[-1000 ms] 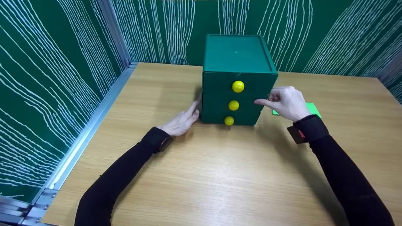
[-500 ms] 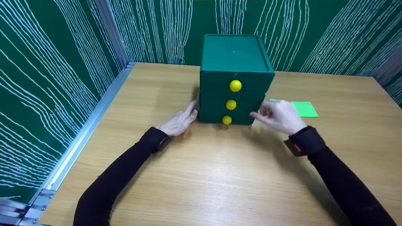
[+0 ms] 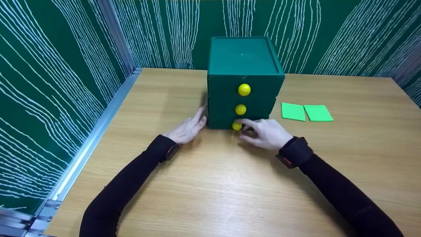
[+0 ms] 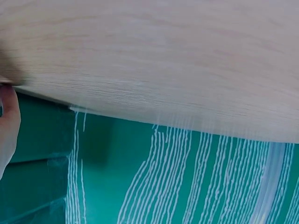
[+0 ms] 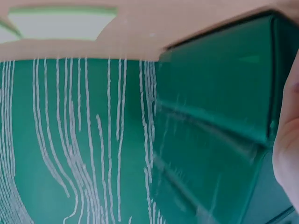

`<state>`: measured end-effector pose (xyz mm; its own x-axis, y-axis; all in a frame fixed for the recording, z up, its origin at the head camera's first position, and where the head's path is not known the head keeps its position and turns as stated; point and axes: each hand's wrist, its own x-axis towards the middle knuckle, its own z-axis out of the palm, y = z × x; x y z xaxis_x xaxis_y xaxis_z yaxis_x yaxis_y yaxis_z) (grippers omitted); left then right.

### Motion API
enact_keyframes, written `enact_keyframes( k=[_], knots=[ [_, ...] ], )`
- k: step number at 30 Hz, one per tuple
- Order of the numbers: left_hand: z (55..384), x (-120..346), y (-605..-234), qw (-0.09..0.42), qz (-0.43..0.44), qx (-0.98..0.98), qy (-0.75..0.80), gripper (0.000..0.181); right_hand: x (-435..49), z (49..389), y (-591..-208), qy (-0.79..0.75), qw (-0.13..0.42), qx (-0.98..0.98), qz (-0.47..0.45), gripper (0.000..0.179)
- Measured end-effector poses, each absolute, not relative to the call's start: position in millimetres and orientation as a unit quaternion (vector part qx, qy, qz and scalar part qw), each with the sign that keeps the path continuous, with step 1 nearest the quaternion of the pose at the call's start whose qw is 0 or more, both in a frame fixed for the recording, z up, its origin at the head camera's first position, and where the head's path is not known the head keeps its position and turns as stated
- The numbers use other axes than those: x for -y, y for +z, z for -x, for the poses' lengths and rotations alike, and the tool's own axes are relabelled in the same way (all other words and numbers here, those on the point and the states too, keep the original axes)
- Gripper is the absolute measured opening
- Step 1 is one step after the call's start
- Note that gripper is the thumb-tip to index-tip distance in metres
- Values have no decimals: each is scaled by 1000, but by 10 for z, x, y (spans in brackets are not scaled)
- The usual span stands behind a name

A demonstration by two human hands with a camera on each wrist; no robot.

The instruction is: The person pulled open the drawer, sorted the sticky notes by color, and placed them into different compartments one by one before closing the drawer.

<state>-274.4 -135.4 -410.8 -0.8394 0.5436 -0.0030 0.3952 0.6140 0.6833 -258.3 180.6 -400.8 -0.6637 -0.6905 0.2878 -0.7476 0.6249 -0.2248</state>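
A green drawer unit (image 3: 246,56) with three stacked drawers stands on the table, a round yellow knob on each front. My left hand (image 3: 187,130) lies along the unit's lower left side, fingers extended, their tips hidden beside it. In front of the bottom drawer is my right hand (image 3: 264,133). Its index fingertip reaches the top of the lowest knob (image 3: 236,126); the thumb sits lower, seemingly apart from the knob. The middle knob (image 3: 240,109) and the top knob (image 3: 244,89) are untouched. The right wrist view shows the drawer unit's side (image 5: 215,79) near part of the hand.
Two flat bright green squares, a left one (image 3: 293,112) and a right one (image 3: 318,113), lie on the wooden table (image 3: 210,191) right of the unit. Green panels with white wavy lines (image 3: 187,29) stand behind and left. A metal rail (image 3: 98,131) follows the table's left edge.
My right hand has moved from the unit's right side down and left to the lowest knob, uncovering both green squares. The left hand stays at the unit's left side.
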Motion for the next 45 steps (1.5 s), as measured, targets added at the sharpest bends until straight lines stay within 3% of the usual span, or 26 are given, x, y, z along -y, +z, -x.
enact_keyframes(
  k=[8,20,33,45],
  knots=[
    [2737,1347,-4107,103,-271,-887,359,113,-1735,2492,-4026,180,87,898,-392,43],
    [2717,1332,-4099,110,-268,-888,358,123,-1778,2219,-4057,170,105,881,-428,40],
    [2676,1338,-4080,93,-276,-893,342,119,-1810,1942,-4016,165,60,882,-438,44],
    [2688,1336,-4092,82,-288,-890,345,119,-1801,1744,-4001,152,66,877,-450,42]
  ],
)
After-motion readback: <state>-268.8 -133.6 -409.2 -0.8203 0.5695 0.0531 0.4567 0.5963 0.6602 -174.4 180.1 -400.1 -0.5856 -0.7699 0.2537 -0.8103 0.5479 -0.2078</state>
